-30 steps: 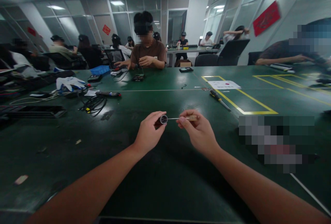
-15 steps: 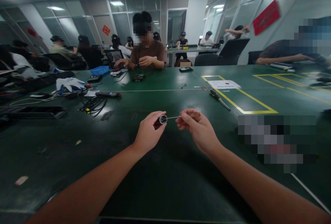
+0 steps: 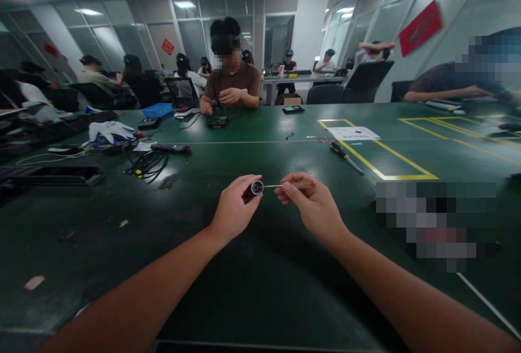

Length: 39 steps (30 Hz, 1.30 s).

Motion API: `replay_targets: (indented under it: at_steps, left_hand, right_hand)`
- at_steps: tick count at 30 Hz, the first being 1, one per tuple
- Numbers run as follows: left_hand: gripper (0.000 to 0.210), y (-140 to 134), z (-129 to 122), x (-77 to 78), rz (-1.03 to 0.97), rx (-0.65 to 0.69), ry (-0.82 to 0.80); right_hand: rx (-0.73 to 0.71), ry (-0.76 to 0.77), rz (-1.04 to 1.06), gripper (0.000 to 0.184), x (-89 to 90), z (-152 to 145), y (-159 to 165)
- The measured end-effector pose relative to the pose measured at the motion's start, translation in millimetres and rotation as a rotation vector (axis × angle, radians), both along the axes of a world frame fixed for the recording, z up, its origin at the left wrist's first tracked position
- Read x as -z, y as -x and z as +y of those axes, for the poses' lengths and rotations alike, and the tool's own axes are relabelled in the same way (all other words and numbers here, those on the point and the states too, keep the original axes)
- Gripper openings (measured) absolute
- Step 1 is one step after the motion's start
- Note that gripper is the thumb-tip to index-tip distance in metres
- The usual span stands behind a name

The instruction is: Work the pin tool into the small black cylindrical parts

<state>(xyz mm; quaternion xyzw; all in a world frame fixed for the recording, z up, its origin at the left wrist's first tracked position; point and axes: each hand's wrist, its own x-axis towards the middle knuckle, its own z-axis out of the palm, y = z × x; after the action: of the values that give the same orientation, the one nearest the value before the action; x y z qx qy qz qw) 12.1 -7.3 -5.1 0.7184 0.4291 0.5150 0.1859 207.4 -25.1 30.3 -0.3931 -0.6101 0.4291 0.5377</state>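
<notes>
My left hand is wrapped round a dark cylinder whose round, silver-rimmed end faces me. Most of its body is hidden by my fingers. Between the thumb and fingers of my right hand is a small screwdriver with a clear, brownish handle. Its thin metal shaft points left and reaches the cylinder's rim; whether the tip sits inside the end, I cannot tell. Both hands are held above the green table.
A black-and-yellow screwdriver lies right of my hands, near a white sheet. To the left are a dark pen-shaped tool, coiled black cable and white gloves. A co-worker sits opposite, hands over a small device.
My right hand has shifted slightly left, bringing the screwdriver a little closer to the cylinder. The opposite co-worker's hand has moved down and toward the device on the table.
</notes>
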Motion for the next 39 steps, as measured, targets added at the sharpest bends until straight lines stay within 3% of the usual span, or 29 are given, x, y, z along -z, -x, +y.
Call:
replay_targets:
  at_steps: [3,5,10,12,19,27,34,36,39]
  left_hand:
    - [0.039,0.3,1.3,1.4,0.010,0.004,-0.011]
    - [0.038,0.5,2.1,2.2,0.015,0.003,-0.017]
    - [0.039,0.4,2.7,3.8,-0.003,0.001,-0.016]
    - [0.040,0.4,2.6,4.1,-0.006,0.003,-0.012]
    - [0.039,0.5,2.9,4.5,-0.018,0.020,-0.014]
    - [0.040,1.6,3.1,4.8,0.013,0.005,-0.024]
    - [0.040,1.1,4.1,5.1,0.018,0.000,-0.029]
    - [0.040,0.9,4.3,5.3,0.024,-0.003,-0.036]
    - [0.039,0.9,4.3,5.5,0.024,-0.004,-0.037]
  right_hand:
    - [-0.013,0.110,0.142,0.026,-0.2,6.0,0.5]
    - [-0.005,0.115,0.131,0.027,0.8,6.5,0.6]
    - [0.041,-0.074,-0.120,0.020,1.7,-3.0,0.9]
    - [0.026,-0.083,-0.133,0.018,0.3,-5.0,1.4]
    - [-0.061,0.242,0.240,0.026,-0.8,7.3,0.1]
    - [0.019,-0.070,-0.128,0.016,-2.0,-5.6,2.3]
    - [-0.027,0.233,0.213,0.027,-1.4,5.5,1.5]
    - [-0.019,0.228,0.204,0.027,-1.5,6.3,1.5]
    - [-0.002,0.102,0.067,0.024,-3.2,1.6,2.6]
